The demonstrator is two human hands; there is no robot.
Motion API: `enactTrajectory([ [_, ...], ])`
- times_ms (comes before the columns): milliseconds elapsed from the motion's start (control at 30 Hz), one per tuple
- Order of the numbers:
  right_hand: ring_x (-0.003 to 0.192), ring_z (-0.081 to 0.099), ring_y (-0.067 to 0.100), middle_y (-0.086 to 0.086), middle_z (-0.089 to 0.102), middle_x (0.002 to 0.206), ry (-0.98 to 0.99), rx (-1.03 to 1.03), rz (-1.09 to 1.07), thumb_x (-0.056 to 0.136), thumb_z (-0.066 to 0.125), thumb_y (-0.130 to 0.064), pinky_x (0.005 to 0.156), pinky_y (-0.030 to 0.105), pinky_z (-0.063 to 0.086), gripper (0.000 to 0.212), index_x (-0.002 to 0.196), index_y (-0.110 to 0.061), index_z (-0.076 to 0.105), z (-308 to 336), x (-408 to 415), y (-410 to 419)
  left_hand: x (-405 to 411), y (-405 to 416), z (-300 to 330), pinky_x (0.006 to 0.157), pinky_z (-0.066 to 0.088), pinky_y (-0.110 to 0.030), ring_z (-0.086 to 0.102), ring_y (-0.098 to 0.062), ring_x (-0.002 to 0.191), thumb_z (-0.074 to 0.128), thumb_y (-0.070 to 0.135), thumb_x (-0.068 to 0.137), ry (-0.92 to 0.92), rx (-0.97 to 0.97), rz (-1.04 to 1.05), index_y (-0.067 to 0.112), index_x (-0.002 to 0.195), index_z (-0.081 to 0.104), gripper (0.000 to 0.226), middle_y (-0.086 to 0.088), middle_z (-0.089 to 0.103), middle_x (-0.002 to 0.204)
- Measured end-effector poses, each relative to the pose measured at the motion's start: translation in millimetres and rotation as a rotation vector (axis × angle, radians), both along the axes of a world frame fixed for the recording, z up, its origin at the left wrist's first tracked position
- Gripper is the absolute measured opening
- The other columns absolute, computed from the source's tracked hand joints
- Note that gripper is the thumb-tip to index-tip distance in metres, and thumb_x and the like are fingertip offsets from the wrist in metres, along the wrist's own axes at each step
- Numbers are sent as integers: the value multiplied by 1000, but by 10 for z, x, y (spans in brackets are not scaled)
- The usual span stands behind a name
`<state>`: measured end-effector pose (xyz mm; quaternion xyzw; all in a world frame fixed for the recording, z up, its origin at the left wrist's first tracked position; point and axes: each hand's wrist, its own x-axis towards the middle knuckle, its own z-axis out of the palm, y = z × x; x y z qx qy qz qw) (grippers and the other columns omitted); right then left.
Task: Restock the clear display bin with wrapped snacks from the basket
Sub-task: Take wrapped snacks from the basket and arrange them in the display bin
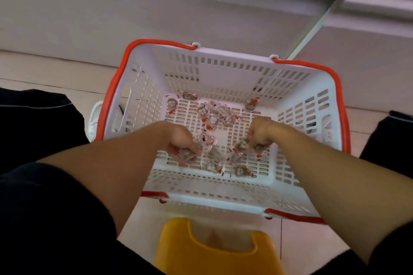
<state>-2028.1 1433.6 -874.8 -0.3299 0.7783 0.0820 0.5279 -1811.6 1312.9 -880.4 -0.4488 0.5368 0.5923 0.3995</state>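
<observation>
Reaching into white basket (pixel 223 71) w/ both hands: left hand (pixel 182 140) grips wrapped snacks (pixel 213 118), right hand (pixel 260 133) pinches more; basket on floor.

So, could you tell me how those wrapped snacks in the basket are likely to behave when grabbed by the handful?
The snacks look small and flat, so probably light. Their clear glossy wrappers may be slippery, so some could slide out of a loose handful. The left hand and right hand curl round several at once, which suggests they bunch easily, and they seem unlikely to roll on the basket floor.
</observation>
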Motion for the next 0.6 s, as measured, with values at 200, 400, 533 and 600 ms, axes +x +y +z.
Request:
enactTrajectory([
  [200, 74, 67, 20, 6, 67, 78, -148, -160, -11, 82, 80, -13, 63, 33, 61, 15, 84, -6, 67, 713, -215, 4, -196, -5, 539, 56, 58, -25, 73, -16, 75, 61, 28, 95, 272, 33, 257, 14, 122, 57, 31, -6, 74, 97],
  [400, 65, 63, 12, 2, 68, 72, -282, -413, 53, 79, 82, -8, 55, 28, 56, 24, 96, -3, 66, 1803, -164, -199, -513, -91, 1473, 40, 40, -17, 61, -8, 53, 57, 44, 94, 512, -121, 189, 18, 105, 63, 29, -5, 70, 82],
  [533, 52, 63, 10, 1, 69, 60, -182, -617, 76, 75, 84, -9, 48, 24, 52, 20, 84, -6, 66, 2533, -135, -251, -611, -215, 2286, 48, 46, -25, 57, -14, 55, 41, 51, 98, 593, -136, 163, 13, 96, 64, 44, -6, 65, 73],
  [600, 54, 63, 13, 7, 71, 64, -185, -688, 15, 73, 85, -11, 47, 23, 50, 19, 79, -8, 67, 2847, -161, -230, -573, -238, 2651, 51, 51, -28, 60, -15, 59, 42, 47, 98, 626, -131, 141, 10, 95, 63, 43, -7, 63, 72],
])
